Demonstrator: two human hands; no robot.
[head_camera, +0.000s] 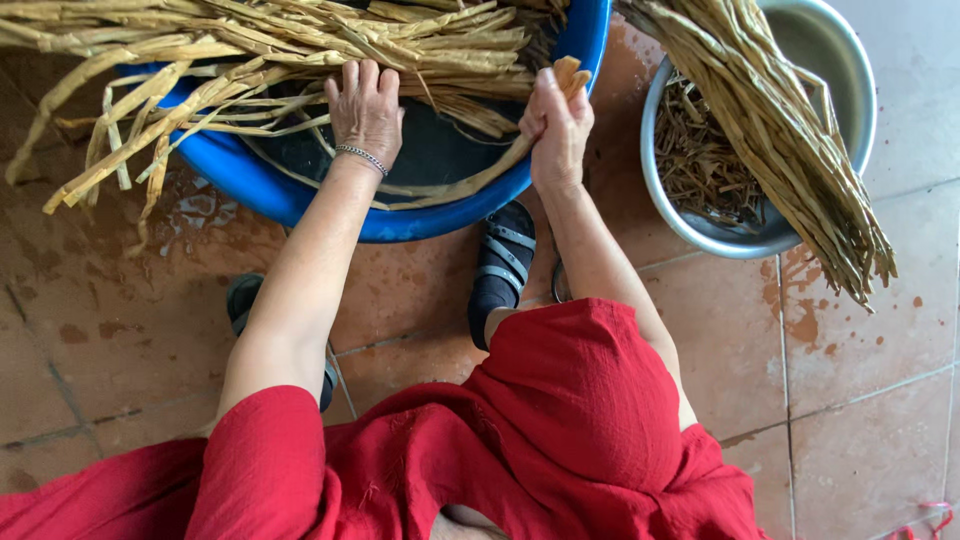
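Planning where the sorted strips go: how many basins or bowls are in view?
2: a blue basin under both hands, draped with dry strips, and a metal bowl to its right, holding another bundle. Others may lie beyond the frame.

Two basins sit on the wet tiled floor: one blue plastic tub (300, 195) and one metal bowl (850, 90). Two large bundles of tan dried strips are in view, one bundle (300, 45) draped across the tub, the other bundle (790, 130) lying over the bowl; the single strips are too many to count. Two bare hands work at the tub, a left hand (365, 105) and a right hand (555, 125). One metal bracelet (362, 157) circles the left wrist. Two dark sandals (505, 255) show below.
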